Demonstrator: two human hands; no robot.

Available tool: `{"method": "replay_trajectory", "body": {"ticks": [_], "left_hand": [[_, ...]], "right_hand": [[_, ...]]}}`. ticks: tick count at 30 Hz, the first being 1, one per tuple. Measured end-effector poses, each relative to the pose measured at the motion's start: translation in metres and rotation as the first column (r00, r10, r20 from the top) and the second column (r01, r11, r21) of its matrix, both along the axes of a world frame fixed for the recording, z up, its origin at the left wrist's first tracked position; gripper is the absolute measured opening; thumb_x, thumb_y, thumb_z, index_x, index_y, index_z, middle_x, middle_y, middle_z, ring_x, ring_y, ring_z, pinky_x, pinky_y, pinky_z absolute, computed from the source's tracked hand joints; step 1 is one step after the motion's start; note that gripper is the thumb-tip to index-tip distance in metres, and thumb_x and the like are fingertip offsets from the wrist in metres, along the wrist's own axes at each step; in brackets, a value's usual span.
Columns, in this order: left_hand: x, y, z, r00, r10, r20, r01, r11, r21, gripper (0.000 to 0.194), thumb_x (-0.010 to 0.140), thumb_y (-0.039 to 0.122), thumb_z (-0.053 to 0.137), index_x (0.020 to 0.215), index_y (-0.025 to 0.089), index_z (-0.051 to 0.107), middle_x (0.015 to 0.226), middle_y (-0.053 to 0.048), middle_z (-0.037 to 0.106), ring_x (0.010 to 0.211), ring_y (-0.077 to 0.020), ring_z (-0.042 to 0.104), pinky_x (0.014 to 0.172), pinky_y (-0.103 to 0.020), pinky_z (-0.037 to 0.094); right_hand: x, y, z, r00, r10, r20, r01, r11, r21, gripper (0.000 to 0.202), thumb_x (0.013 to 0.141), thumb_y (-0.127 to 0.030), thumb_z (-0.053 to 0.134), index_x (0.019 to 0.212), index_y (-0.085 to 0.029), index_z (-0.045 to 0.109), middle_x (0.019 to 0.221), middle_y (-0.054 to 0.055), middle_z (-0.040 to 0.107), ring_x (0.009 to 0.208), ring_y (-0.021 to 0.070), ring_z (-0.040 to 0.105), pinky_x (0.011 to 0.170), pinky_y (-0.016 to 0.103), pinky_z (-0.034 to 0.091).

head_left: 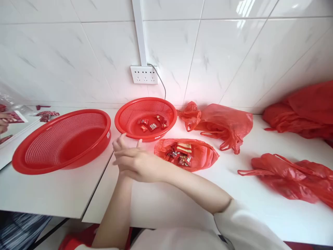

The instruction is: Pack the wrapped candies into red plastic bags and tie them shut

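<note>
My right hand (140,165) lies across my left hand (121,140) above the front of the small red basket. Its fingers point left, slightly bent and apart, with no object in them. Behind it, my left hand is mostly hidden; its visible fingertips and thumb point up and are spread, with nothing seen between them. Several small red-wrapped packets (153,126) lie in the small red basket (145,138). Just right of my hands, an open red plastic bag (205,158) holds small wrapped packets (182,158), one with cream stripes.
A larger red basket (85,152) stands at the left. Red bags (226,121) lie at the back, with more (288,177) at the right. Another person's hand (3,121) is at the far left edge. A socket strip (144,74) is on the wall.
</note>
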State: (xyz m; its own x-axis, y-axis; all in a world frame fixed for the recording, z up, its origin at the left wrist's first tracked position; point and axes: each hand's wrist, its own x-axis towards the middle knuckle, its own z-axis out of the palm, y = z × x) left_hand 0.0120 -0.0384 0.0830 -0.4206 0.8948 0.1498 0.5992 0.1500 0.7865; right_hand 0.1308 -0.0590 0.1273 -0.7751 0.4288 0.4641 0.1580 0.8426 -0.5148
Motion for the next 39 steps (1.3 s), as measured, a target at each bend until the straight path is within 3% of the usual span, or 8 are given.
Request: {"method": "replay_trajectory", "body": {"ticks": [3,7,11,14,20,24,30,39], "left_hand": [[0.008,-0.009,0.004,0.949,-0.136,-0.284,0.208,0.947,0.244,0.019,0.085,0.037,0.061,0.095,0.021,0.062,0.107,-0.008,0.06,0.114,-0.0245,0.053,0.102,-0.037,0.041],[0.037,-0.021,-0.007,0.66,-0.599,-0.454,0.638,0.765,-0.082,0.019,0.093,0.038,0.047,0.09,0.026,0.062,0.09,-0.003,0.067,0.08,-0.0193,0.064,0.075,-0.03,0.048],[0.057,-0.026,-0.027,0.58,-0.626,-0.521,0.492,0.779,-0.388,0.027,0.091,0.042,0.047,0.104,0.022,0.06,0.099,-0.009,0.07,0.078,-0.0241,0.067,0.065,-0.033,0.046],[0.055,-0.023,-0.032,0.536,-0.65,-0.539,0.364,0.754,-0.547,0.027,0.084,0.035,0.057,0.104,0.017,0.061,0.095,-0.015,0.07,0.083,-0.0305,0.068,0.067,-0.036,0.046],[0.035,-0.009,0.001,0.629,-0.661,-0.409,0.451,0.739,-0.501,0.017,0.084,0.038,0.055,0.079,0.026,0.066,0.082,-0.003,0.072,0.076,-0.0239,0.066,0.063,-0.033,0.044],[0.027,0.0,0.036,0.83,-0.545,-0.117,0.541,0.838,-0.066,0.022,0.081,0.045,0.059,0.08,0.025,0.068,0.08,0.0,0.069,0.073,-0.0194,0.062,0.069,-0.031,0.047],[0.036,0.008,0.074,0.696,-0.6,0.394,0.402,0.781,0.478,0.023,0.079,0.042,0.06,0.093,0.024,0.067,0.101,-0.003,0.066,0.097,-0.0231,0.063,0.079,-0.038,0.053],[0.063,0.005,0.087,0.352,-0.814,0.462,0.673,0.563,0.48,0.06,0.076,0.039,0.07,0.132,0.033,0.051,0.113,-0.006,0.061,0.111,-0.0277,0.058,0.089,-0.043,0.05]], "right_hand": [[0.069,-0.008,0.016,0.973,-0.224,0.051,0.227,0.972,-0.063,0.019,0.093,-0.021,0.049,0.109,-0.023,0.059,0.106,0.006,0.065,0.098,0.0203,0.061,0.086,0.034,0.047],[0.142,-0.007,0.015,0.692,-0.668,0.275,0.689,0.725,0.027,0.011,0.091,-0.027,0.051,0.093,-0.021,0.06,0.094,0.007,0.061,0.083,0.021,0.06,0.071,0.034,0.047],[0.186,-0.009,-0.017,0.324,-0.823,0.466,0.852,0.468,0.234,0.029,0.084,-0.03,0.061,0.11,-0.019,0.053,0.11,0.014,0.056,0.1,0.0293,0.059,0.074,0.038,0.048],[0.208,-0.014,-0.039,0.145,-0.769,0.622,0.874,0.395,0.285,0.033,0.082,-0.025,0.062,0.113,-0.016,0.054,0.103,0.017,0.061,0.091,0.0314,0.064,0.069,0.039,0.047],[0.236,-0.019,-0.031,0.25,-0.735,0.631,0.906,0.407,0.116,0.032,0.093,-0.03,0.039,0.072,-0.023,0.062,0.073,0.007,0.067,0.07,0.0247,0.064,0.057,0.033,0.042],[0.244,-0.013,-0.01,0.318,-0.887,0.335,0.944,0.329,-0.027,0.033,0.092,-0.041,0.044,0.075,-0.026,0.067,0.069,0.002,0.068,0.064,0.022,0.063,0.054,0.032,0.043],[0.232,-0.002,0.015,0.463,-0.793,-0.396,0.707,0.6,-0.374,0.034,0.094,-0.045,0.044,0.105,-0.023,0.067,0.109,0.008,0.07,0.103,0.025,0.066,0.08,0.039,0.054],[0.183,-0.003,0.043,0.531,-0.638,-0.558,0.402,0.769,-0.497,0.026,0.097,-0.038,0.041,0.112,-0.024,0.058,0.124,0.007,0.063,0.116,0.0243,0.061,0.094,0.046,0.052]]}}
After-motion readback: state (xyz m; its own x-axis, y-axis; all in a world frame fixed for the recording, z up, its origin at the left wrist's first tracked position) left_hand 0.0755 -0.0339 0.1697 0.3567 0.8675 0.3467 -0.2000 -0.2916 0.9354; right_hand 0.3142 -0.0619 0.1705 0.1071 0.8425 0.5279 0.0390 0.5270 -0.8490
